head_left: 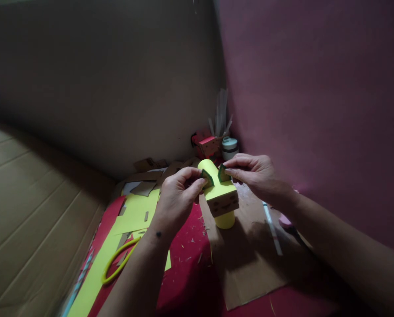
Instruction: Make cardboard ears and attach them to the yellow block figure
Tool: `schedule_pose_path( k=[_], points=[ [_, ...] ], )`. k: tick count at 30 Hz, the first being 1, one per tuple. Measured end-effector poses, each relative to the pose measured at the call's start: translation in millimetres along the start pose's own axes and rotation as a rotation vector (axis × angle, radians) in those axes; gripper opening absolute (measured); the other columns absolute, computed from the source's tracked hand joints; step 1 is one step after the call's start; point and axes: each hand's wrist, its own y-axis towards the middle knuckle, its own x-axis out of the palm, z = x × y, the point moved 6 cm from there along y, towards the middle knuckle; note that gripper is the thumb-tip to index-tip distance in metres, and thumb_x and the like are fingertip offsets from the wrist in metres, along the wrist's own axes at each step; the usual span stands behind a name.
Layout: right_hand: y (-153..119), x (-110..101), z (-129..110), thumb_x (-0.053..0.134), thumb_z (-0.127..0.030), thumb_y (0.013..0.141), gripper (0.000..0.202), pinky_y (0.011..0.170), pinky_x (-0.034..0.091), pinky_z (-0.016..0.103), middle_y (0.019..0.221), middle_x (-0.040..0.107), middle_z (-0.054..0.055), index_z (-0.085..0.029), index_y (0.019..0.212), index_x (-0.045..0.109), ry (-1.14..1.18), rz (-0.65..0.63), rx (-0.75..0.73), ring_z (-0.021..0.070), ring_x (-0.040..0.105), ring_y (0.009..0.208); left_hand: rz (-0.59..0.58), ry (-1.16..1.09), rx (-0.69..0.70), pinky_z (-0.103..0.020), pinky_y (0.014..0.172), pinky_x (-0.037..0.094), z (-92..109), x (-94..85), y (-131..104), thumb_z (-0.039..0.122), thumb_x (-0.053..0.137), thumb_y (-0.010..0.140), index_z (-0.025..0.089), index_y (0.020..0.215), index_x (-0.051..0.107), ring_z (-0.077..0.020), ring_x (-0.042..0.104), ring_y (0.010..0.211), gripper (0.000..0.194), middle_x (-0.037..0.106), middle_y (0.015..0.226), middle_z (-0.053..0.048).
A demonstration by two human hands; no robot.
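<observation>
A yellow paper-covered box figure (221,190) stands on a cardboard sheet, with a drawn face on its cardboard front and a yellow cylinder (225,220) below. Between thumb and fingers, my left hand (180,196) pinches a small dark green-edged ear piece (208,178) at the left of the box's top. My right hand (254,174) pinches a matching ear piece (222,173) on the right. Both pieces stand upright close to the yellow top; whether they are fixed to it I cannot tell. Behind them a yellow rounded part (207,165) sticks up.
Yellow paper sheets (140,211) and a yellow ring (104,275) lie at left on the red surface. Under the figure is the cardboard sheet (249,277). A white stick (272,229) lies at right. Behind stand a red box figure (208,146) and a lidded jar (230,147).
</observation>
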Motion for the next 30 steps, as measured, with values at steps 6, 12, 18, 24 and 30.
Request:
schedule_pose_path(
  k=[6,12,18,24,30],
  points=[
    [0.4,0.4,2.8,0.068,-0.025,0.075,0.009,0.052,0.042,0.026,0.071,0.063,-0.001,-0.018,0.079,0.071,0.015,-0.010,0.006,0.0092,0.052,0.058,0.005,0.000,0.002,-0.017,0.046,0.040,1.1,-0.3,-0.2,0.018,0.062,0.079,0.014,0.081,0.064,-0.0056,0.049,0.049,0.006,0.058,0.063,0.004],
    [-1.4,0.2,-0.7,0.068,-0.025,0.075,0.009,0.053,0.041,0.026,0.064,0.060,-0.002,-0.017,0.077,0.070,-0.005,-0.012,0.031,0.0093,0.050,0.055,0.000,-0.011,0.006,-0.018,0.048,0.044,-1.6,0.0,0.1,0.019,0.062,0.079,0.013,0.083,0.064,-0.0068,0.051,0.052,0.007,0.060,0.068,0.002],
    [-1.2,0.8,-0.9,0.068,-0.025,0.074,0.009,0.052,0.040,0.026,0.062,0.058,-0.002,-0.016,0.076,0.070,0.001,-0.023,0.052,0.0094,0.049,0.055,0.003,-0.031,0.006,-0.019,0.050,0.046,-0.6,0.5,-0.3,0.020,0.062,0.079,0.013,0.084,0.064,-0.0081,0.054,0.055,0.008,0.062,0.070,0.001],
    [-0.9,2.1,5.0,0.067,-0.028,0.075,0.012,0.050,0.040,0.025,0.063,0.059,-0.002,-0.017,0.078,0.068,0.034,-0.048,0.083,0.0091,0.049,0.054,-0.004,-0.045,0.005,-0.018,0.052,0.046,0.6,0.5,-2.2,0.018,0.062,0.079,0.013,0.080,0.064,-0.0078,0.055,0.056,0.006,0.062,0.070,0.001],
    [-3.4,2.2,2.1,0.067,-0.029,0.077,0.012,0.052,0.041,0.025,0.066,0.059,-0.002,-0.017,0.081,0.069,0.031,-0.059,0.092,0.0092,0.050,0.056,-0.049,-0.083,-0.029,-0.021,0.055,0.049,-0.9,-1.5,-2.9,0.020,0.064,0.077,0.013,0.084,0.063,-0.0096,0.057,0.058,0.010,0.062,0.071,0.000]
  ],
)
